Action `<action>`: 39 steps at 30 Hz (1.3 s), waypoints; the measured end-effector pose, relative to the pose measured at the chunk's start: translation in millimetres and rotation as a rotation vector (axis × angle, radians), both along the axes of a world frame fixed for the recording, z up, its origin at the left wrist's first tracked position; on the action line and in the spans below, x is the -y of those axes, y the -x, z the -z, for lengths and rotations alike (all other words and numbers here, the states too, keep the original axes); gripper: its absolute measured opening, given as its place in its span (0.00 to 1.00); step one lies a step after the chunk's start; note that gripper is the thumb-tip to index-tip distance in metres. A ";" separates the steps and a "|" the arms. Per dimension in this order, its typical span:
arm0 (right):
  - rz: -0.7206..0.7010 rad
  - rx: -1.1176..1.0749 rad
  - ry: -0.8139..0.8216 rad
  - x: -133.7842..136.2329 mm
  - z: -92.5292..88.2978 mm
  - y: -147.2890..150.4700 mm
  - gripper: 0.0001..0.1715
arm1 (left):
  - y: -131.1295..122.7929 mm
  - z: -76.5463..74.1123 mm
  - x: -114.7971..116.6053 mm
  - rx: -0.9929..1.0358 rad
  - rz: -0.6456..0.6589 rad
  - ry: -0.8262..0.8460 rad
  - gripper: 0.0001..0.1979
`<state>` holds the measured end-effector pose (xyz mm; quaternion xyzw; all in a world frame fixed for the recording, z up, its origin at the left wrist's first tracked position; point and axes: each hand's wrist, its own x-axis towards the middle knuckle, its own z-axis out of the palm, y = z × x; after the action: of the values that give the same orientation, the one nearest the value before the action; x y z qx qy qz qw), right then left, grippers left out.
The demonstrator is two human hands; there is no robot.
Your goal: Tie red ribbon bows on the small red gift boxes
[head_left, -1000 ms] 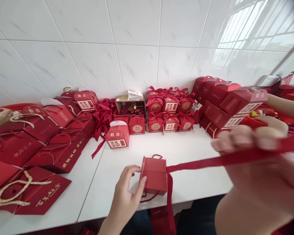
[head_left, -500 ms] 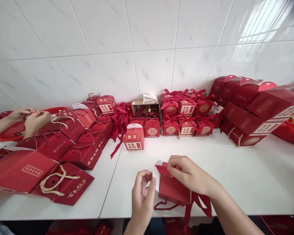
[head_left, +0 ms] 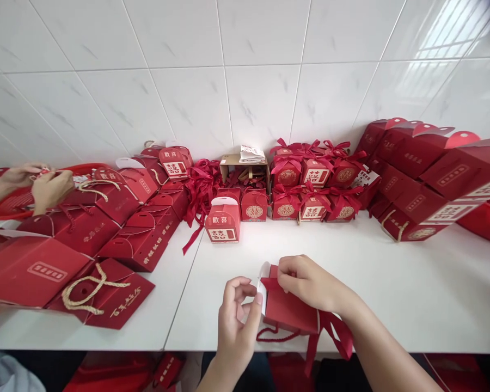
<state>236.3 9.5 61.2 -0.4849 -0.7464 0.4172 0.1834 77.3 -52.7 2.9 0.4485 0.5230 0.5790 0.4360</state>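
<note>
- The white table (head_left: 392, 294) carried everything, and your small red box (head_left: 289, 313) sat close to its front edge, right before you and well apart from the other stock.
- Flat red bags (head_left: 106, 294) covered the left side. Ribboned boxes (head_left: 310, 190) stood in rows along the tiled wall.
- A co-worker's hands (head_left: 44, 185) worked at far left, nowhere near yours.
- The small red box seemed to lie with its long axis running roughly left to right, slightly skewed. Its opened end pointed left, toward your left hand.
- Your right hand (head_left: 306, 283) rested on the box's far left corner, fingertips pinched on the ribbon (head_left: 335, 335).
- Your left hand (head_left: 239, 321) was curled just beside the open end, thumb touching the white flap (head_left: 263, 275). Whether it truly gripped the flap could not be told.
- The ribbon's slack trailed off the table edge at the right. In my judgement, its hanging weight or a snag below could have pulled it out of your pinch.
- So near the edge, the light box could have slid off under a sideways tug.
- A hard squeeze could have creased the flap.
</note>
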 end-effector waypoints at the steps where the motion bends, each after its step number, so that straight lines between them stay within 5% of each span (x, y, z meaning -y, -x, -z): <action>1: -0.004 -0.008 0.009 -0.5 0.1 -0.2 0.11 | 0.7 1.1 -0.4 0.004 0.009 0.009 0.15; 12: -0.055 0.023 -0.100 -0.6 -7.1 0.6 0.10 | 17.0 -6.3 -39.9 0.138 0.422 0.187 0.14; 21: -0.027 0.065 -0.147 -0.2 -1.7 0.1 0.11 | 18.0 -16.0 -43.1 0.168 0.513 0.220 0.15; 30: 0.163 -0.087 -0.241 7.5 -14.5 -27.5 0.11 | 54.0 -8.3 -57.0 -0.057 0.306 0.235 0.12; 34: 0.156 -0.097 -0.211 10.3 -13.7 -31.6 0.11 | 46.6 -15.1 -52.5 -0.112 0.462 0.192 0.16; 39: 0.139 -0.025 -0.186 12.9 -10.2 -25.5 0.11 | 24.3 -24.6 -38.5 -0.254 0.559 0.066 0.09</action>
<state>261.7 -3.4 71.3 -0.5112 -0.7440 0.3385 0.2655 53.0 -14.2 27.5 0.6293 0.4484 0.3585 0.5238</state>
